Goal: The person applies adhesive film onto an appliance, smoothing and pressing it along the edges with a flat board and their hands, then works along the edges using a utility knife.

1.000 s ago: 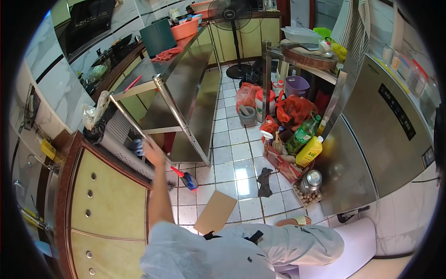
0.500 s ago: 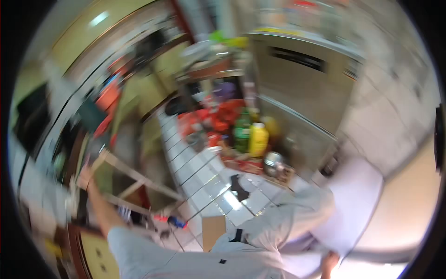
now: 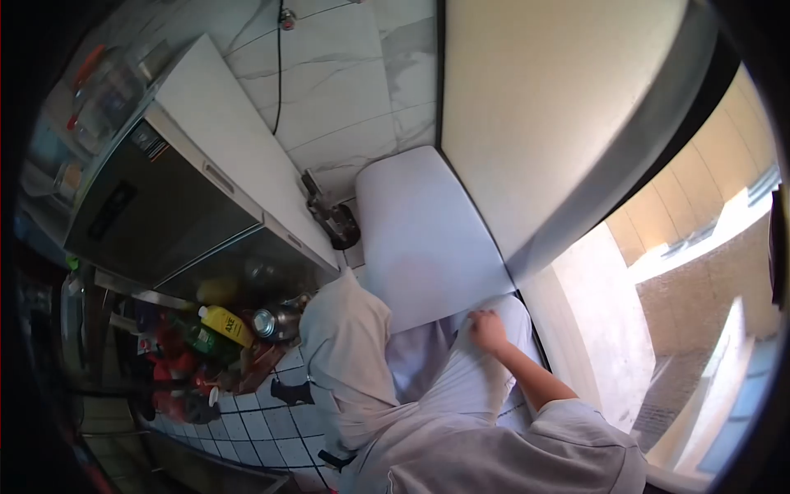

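Head | right hand (image 3: 487,331) on thigh (image 3: 471,366) | white panel (image 3: 424,230) edge between knees (image 3: 347,303)

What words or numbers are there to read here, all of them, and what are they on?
"AXE": on the yellow bottle.
Label on the green bottle: too blurred to read.
Sticker on the fridge: too small to read.
Dark panel on the fridge door: too dark to read.

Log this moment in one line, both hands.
right hand on trouser leg | left hand out of view | pale panel beyond knees
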A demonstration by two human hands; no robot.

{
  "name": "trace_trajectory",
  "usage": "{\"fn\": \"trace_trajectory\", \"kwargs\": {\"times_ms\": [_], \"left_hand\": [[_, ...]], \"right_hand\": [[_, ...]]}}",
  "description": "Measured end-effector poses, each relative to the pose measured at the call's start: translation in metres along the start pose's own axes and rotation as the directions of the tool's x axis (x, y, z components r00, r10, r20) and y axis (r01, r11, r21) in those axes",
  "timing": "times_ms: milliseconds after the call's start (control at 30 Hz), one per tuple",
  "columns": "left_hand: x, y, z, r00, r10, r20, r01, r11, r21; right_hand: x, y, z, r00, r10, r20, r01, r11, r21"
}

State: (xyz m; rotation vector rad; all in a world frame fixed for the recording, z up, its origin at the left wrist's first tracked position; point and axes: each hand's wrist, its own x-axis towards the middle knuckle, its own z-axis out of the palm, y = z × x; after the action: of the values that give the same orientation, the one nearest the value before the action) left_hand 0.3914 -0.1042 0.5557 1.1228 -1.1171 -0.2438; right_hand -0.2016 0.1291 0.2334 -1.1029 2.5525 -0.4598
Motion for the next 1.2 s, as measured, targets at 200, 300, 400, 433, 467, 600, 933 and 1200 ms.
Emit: {"fn": "trace_trajectory", "kwargs": {"times_ms": [200,300,400,433,467,600,933,1200], "left_hand": [[-0.155,0.037,0.24,0.124,-0.211,0.97,0.809,0.587,0.024],[-0.252,0.063,0.324,-0.275,-0.123,0.954,0.786,0.542,0.297],[-0.326,0.068,0.358,-0.374,-0.03,0.927,0.714,0.628,0.309],[-0.343,0.073,0.367,-0.417,-0.006,0.909,0.687,0.652,0.319],[-0.358,0.075,0.371,-0.458,0.014,0.889,0.659,0.676,0.33],[-0.415,0.048,0.374,-0.569,0.043,0.821,0.589,0.718,0.371],[-0.482,0.009,0.44,-0.898,0.187,0.399,0.439,0.459,0.773],[-0.498,-0.031,0.425,-0.811,0.05,0.583,0.57,0.294,0.767]], "right_hand": [[-0.021,-0.148,-0.083,0.947,-0.316,0.051,0.11,0.47,0.876],[-0.031,-0.182,-0.117,0.971,-0.188,-0.144,0.19,0.252,0.949],[-0.03,-0.167,-0.108,0.982,0.103,-0.161,0.147,0.128,0.981],[-0.029,-0.157,-0.109,0.968,0.211,-0.135,0.124,0.062,0.99],[-0.028,-0.146,-0.107,0.945,0.313,-0.098,0.105,-0.007,0.994],[-0.03,-0.105,-0.082,0.912,0.38,-0.155,0.117,0.12,0.986],[-0.001,-0.051,-0.075,0.831,0.55,0.087,-0.041,-0.095,0.995],[0.032,-0.044,-0.059,0.853,0.516,0.072,-0.204,0.205,0.957]]}}
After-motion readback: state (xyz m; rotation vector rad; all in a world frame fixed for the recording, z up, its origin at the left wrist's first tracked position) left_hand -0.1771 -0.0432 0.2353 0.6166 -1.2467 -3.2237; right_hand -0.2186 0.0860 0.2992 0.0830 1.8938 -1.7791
